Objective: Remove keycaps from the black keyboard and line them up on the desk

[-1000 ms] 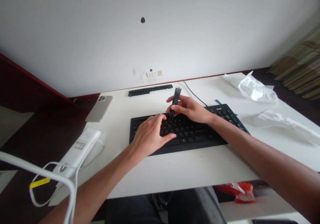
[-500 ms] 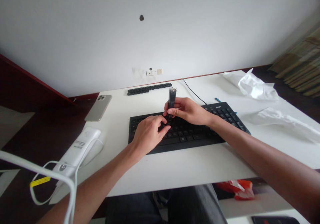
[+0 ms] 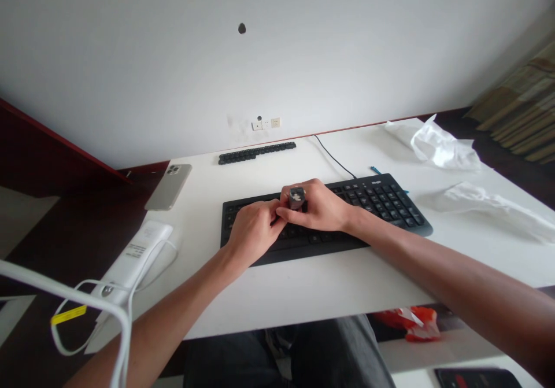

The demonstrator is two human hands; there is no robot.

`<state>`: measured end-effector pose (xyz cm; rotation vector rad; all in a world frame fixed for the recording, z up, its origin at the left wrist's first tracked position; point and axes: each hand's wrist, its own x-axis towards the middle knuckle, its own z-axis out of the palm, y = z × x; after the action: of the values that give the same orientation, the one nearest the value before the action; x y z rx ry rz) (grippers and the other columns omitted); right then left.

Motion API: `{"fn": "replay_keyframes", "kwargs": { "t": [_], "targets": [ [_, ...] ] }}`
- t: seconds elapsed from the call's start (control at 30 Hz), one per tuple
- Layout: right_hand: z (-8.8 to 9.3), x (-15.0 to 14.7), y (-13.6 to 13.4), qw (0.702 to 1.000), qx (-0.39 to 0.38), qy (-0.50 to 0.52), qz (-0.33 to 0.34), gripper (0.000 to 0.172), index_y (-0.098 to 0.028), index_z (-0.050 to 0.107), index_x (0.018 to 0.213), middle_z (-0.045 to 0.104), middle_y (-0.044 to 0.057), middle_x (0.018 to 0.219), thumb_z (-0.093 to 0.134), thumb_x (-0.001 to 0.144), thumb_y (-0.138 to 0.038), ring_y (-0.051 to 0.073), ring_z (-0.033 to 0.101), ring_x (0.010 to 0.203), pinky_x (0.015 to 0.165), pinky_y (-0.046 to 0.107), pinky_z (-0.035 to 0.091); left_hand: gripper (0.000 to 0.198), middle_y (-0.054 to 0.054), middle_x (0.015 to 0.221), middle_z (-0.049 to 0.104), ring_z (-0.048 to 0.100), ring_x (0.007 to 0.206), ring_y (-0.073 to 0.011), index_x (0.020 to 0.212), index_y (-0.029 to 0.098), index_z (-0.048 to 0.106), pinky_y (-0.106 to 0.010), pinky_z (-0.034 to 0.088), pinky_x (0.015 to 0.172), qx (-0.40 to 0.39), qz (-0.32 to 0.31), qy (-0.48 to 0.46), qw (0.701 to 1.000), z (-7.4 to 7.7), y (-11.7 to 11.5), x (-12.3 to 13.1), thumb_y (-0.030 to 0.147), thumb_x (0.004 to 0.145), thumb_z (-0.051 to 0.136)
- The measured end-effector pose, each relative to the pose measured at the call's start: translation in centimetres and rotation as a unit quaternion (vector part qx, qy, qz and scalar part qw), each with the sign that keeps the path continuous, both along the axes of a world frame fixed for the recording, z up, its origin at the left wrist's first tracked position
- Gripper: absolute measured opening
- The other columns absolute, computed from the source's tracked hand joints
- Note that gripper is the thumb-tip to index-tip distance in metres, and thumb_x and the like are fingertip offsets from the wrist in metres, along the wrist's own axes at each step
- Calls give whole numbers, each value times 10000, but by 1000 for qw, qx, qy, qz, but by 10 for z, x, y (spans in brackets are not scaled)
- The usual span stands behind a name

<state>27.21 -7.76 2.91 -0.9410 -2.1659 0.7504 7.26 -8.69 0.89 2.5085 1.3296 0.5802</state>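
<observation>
A black keyboard [image 3: 385,206] lies on the white desk under both hands. My right hand [image 3: 323,206] is closed around a dark, boxy, stick-shaped tool [image 3: 297,198], whose squared end with pale bits points up toward me. Its lower end is hidden by my fingers. My left hand [image 3: 255,226] rests over the keyboard's left half, its thumb and index finger pinched together against my right fingertips. Whatever lies between those left fingers is hidden.
Rows of loose black keycaps [image 3: 258,152] stand along the back of the desk. A phone [image 3: 169,187] and a white power strip [image 3: 132,255] with a cable lie at left. White crumpled wrapping [image 3: 446,145] is at right. A blue stick [image 3: 375,170] pokes out behind the keyboard.
The tool has tipped from upright so that its top end now faces me, lower in my right hand. My left fingers have drawn together and closed up against my right hand.
</observation>
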Motion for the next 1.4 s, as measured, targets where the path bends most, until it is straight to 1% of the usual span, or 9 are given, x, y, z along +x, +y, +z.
{"fn": "replay_keyframes", "kwargs": {
  "t": [0.17, 0.43, 0.5, 0.57, 0.67, 0.77, 1.03, 1.23, 1.4],
  "targets": [
    [-8, -7, 3, 998, 8, 53, 24, 347, -209, 528, 694, 585, 1, 694, 623, 997, -350, 145, 522, 670, 654, 293, 417, 192, -16, 762, 726, 679, 697, -200, 809, 208, 646, -312, 456, 638, 3, -6, -1, 1000, 1, 1, 0, 257, 993, 628],
    [-11, -11, -2, 993, 22, 102, 60, 448, -223, 571, 693, 545, 25, 698, 544, 1051, -492, 183, 512, 700, 709, 350, 461, 98, -92, 1072, 690, 639, 1049, -277, 1022, 192, 633, -440, 547, 941, 54, -39, 8, 998, -4, 6, -3, 273, 969, 647],
    [-13, -13, -4, 990, 4, 116, 73, 429, -214, 600, 713, 593, 35, 735, 573, 1038, -493, 180, 534, 712, 720, 348, 471, 274, -119, 1314, 655, 595, 1260, -291, 1239, 186, 616, -468, 507, 1072, 44, -59, 11, 997, -6, 7, -6, 270, 979, 629],
    [-14, -15, -7, 989, -28, 124, 70, 419, -198, 626, 721, 623, 31, 737, 615, 1015, -496, 165, 530, 683, 696, 333, 469, 464, -118, 1561, 530, 443, 1487, -305, 1467, 202, 507, -515, 393, 1218, 29, -83, 28, 996, -9, 7, -7, 304, 1020, 575],
    [-14, -18, -11, 985, -95, 145, 28, 450, -172, 653, 717, 607, 10, 678, 615, 1009, -512, 142, 494, 630, 624, 301, 445, 552, -65, 1721, 351, 237, 1617, -337, 1610, 248, 377, -602, 224, 1303, -7, -105, 81, 991, -9, 8, -5, 382, 1081, 456],
    [-14, -20, -13, 974, -140, 177, -9, 466, -161, 676, 730, 604, 8, 676, 595, 1015, -521, 147, 511, 650, 619, 292, 453, 506, -5, 1747, 294, 197, 1631, -352, 1607, 320, 411, -637, 181, 1306, -36, -119, 112, 986, -7, 8, -4, 370, 1105, 376],
    [-14, -22, -17, 974, -144, 169, -37, 487, -173, 630, 655, 535, 2, 610, 619, 983, -533, 140, 451, 586, 562, 304, 393, 470, 39, 1749, 281, 164, 1641, -349, 1554, 392, 500, -650, 176, 1303, -40, -142, 117, 982, -7, 12, -5, 358, 1119, 326],
    [-16, -23, -10, 942, -184, 274, -68, 480, -206, 564, 602, 511, 2, 604, 647, 966, -509, 161, 455, 617, 629, 336, 418, 407, 10, 1680, 431, 312, 1593, -337, 1438, 372, 615, -662, 218, 1290, -23, -121, 104, 987, -7, 11, -3, 388, 1118, 364],
    [-26, -23, -3, 914, -224, 335, -48, 517, -209, 486, 577, 433, -15, 585, 649, 985, -482, 142, 379, 583, 580, 337, 333, 391, -3, 1606, 519, 375, 1548, -345, 1289, 311, 694, -662, 234, 1283, -14, -119, 121, 985, -3, 9, -1, 368, 1118, 347]
  ]
}}
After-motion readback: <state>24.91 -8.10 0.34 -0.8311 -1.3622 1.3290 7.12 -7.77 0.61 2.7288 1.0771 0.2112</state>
